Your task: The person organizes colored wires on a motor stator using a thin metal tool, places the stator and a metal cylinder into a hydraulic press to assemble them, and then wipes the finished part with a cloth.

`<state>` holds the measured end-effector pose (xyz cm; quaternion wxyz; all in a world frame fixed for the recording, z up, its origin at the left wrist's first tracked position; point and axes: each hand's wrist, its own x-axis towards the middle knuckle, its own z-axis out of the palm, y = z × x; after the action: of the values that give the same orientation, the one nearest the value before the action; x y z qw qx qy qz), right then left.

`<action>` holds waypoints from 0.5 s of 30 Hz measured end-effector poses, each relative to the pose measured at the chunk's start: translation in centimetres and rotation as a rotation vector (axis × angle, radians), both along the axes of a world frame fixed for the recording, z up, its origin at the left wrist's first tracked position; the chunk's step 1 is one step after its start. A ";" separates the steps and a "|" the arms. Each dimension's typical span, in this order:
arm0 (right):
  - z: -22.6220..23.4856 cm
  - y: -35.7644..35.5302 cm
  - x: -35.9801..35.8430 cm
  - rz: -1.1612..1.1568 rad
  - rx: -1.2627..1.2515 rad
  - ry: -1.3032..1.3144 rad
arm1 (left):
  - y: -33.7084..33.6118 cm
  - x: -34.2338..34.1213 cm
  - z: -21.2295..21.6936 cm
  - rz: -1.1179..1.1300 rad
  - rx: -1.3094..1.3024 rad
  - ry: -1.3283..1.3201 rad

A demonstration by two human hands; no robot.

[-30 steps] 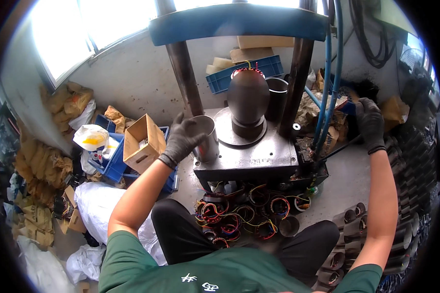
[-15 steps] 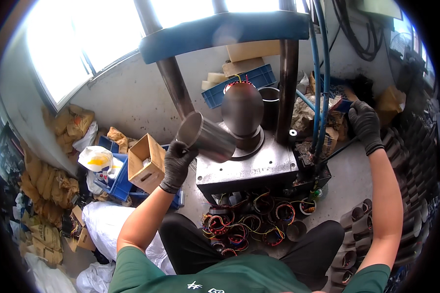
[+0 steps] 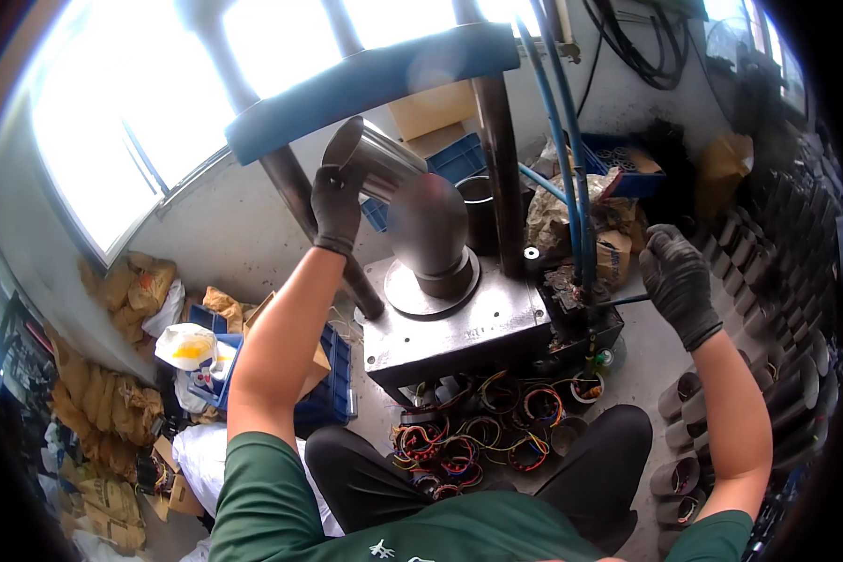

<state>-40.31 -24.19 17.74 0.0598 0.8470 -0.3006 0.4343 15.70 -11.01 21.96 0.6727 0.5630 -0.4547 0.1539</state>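
Note:
My left hand (image 3: pixel 337 206), in a dark glove, grips a shiny metal tube (image 3: pixel 391 161) near its open end. The tube is tilted, and its far end comes to the top of a dark, blurred cylinder (image 3: pixel 428 225) standing on the press. I cannot tell whether the two touch. Under that cylinder lies a round plate (image 3: pixel 403 298) on the press table (image 3: pixel 459 332). My right hand (image 3: pixel 681 286), gloved as well, is raised to the right of the press with its fingers curled together. Whatever they hold, if anything, is hidden.
The press's blue crossbeam (image 3: pixel 375 84) and posts (image 3: pixel 498 178) frame the work. Blue hoses (image 3: pixel 576 159) run down on the right. Wound stators with coloured wires (image 3: pixel 459 450) lie below the table. Many tubes (image 3: pixel 796 375) stand at right; a blue crate (image 3: pixel 337 375) is at left.
My left hand has lifted the tube up and away toward the cylinder's top. My right hand has drawn back from beside the blue bin of small rings, toward me. The view has shifted.

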 end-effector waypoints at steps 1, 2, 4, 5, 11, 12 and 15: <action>-0.4 0.8 -0.1 0.002 0.008 -0.005 | -0.3 1.1 0.3 0.086 0.114 -0.050; -0.5 1.6 -1.3 -0.029 0.032 0.061 | -1.2 -2.1 1.5 0.094 0.198 -0.026; -1.3 2.6 -2.6 -0.035 0.053 0.130 | -2.2 -2.4 3.8 0.124 0.299 -0.076; -1.6 3.1 -2.8 -0.029 0.059 0.127 | -2.6 -2.0 5.0 0.171 0.403 -0.128; -1.2 5.0 -2.2 -0.040 0.245 0.304 | -5.0 -2.6 6.9 0.045 0.515 -0.201; -1.1 4.9 -2.4 -0.047 0.252 0.320 | -5.1 -3.5 7.2 0.075 0.557 -0.241; -1.0 4.8 -2.5 -0.058 0.246 0.352 | -4.9 -4.6 7.6 0.121 0.627 -0.285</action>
<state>-42.85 -19.38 16.72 0.0201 0.9016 -0.3607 0.2379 11.15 -15.87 29.52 0.3866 0.7409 -0.5351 0.1234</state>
